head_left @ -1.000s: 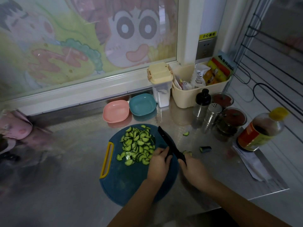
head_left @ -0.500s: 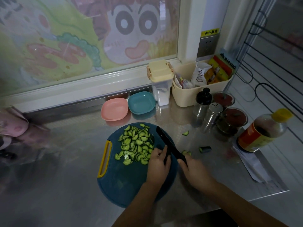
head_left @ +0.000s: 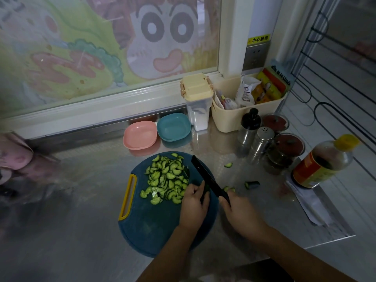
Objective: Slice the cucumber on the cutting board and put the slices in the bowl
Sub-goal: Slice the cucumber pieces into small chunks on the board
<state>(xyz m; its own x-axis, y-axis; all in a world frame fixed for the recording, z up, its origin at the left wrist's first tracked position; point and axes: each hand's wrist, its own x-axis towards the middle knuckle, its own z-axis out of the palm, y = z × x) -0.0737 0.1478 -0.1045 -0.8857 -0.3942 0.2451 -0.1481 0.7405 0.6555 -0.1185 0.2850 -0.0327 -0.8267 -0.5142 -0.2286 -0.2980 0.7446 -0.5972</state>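
Observation:
A round blue cutting board (head_left: 154, 224) with a yellow handle lies on the steel counter. A pile of green half-moon cucumber slices (head_left: 165, 178) covers its far half. My right hand (head_left: 238, 212) grips the handle of a black knife (head_left: 205, 176), whose blade points away over the board's right side. My left hand (head_left: 193, 204) rests fingers curled on a dark cucumber piece just left of the blade, mostly hiding it. An empty pink bowl (head_left: 140, 135) and an empty teal bowl (head_left: 174, 127) stand behind the board.
Stray cucumber bits (head_left: 228, 165) and a cucumber end (head_left: 251, 184) lie on the counter right of the board. Further right stand shakers (head_left: 261, 143), lidded jars (head_left: 284, 151) and a sauce bottle (head_left: 323, 161). A cream basket (head_left: 230, 117) and container (head_left: 198, 102) line the back.
The hands and knife have stayed in almost the same place beside the slice pile; the view has shifted slightly. The slice pile looks unchanged.

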